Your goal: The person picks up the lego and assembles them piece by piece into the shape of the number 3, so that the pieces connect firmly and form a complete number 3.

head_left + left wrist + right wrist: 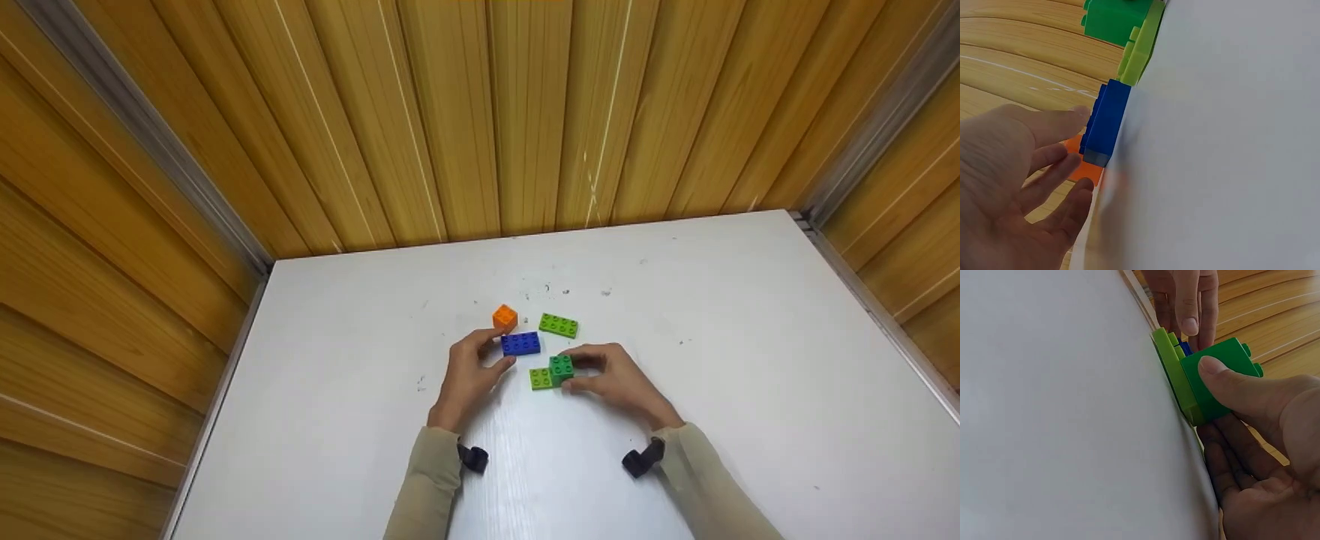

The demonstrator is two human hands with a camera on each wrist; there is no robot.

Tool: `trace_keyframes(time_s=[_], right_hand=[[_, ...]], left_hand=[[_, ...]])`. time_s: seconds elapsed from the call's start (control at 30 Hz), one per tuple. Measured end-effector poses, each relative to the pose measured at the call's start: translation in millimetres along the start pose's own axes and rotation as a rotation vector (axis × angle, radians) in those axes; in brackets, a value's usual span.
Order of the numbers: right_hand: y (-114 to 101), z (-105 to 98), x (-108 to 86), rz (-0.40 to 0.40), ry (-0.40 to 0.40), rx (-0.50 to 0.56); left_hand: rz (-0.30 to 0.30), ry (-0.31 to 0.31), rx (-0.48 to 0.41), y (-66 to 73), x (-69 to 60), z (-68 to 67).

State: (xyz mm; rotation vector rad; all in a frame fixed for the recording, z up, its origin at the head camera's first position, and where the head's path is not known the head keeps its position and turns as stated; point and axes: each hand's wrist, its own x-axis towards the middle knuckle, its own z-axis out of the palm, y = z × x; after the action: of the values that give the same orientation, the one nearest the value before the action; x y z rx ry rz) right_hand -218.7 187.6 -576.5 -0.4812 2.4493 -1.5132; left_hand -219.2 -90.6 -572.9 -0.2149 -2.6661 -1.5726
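Note:
My right hand [619, 375] pinches a dark green block [1221, 371] between thumb and fingers. That block sits on one end of a flat lime-green brick [540, 379], leaving several of its studs bare on the left. My left hand [469, 369] reaches around the left end of a blue brick [520, 343], thumb on the near side and fingers on the far side. In the left wrist view its fingers [1075, 205] are spread and relaxed, and no firm hold on the blue brick shows. Just beyond those fingertips stands an orange block [505, 318].
A second lime-green brick [559, 325] lies behind the blue one, to the right of the orange block. Everything rests on a white table [337, 420] with small dark marks. Wood-patterned panels [525, 112] wall it at the back and both sides.

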Motion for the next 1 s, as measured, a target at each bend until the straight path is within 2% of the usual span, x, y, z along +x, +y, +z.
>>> trace_keyframes(time_s=[0.4,0.73,1.0], right_hand=[[0.5,0.2,0.0,0.018,-0.001,0.005],[1.3,-1.4,0.8,0.028,-0.015,0.021],[0.2,-0.5,0.7,0.018,-0.017,0.027]], left_hand=[[-0.066,-0.016,0.005,-4.8,2.7,-1.4],[-0.111,-0.005,0.0,-6.0,4.0,-5.3],[-0.113,-0.024,0.019,-7.4,0.6,-12.8]])
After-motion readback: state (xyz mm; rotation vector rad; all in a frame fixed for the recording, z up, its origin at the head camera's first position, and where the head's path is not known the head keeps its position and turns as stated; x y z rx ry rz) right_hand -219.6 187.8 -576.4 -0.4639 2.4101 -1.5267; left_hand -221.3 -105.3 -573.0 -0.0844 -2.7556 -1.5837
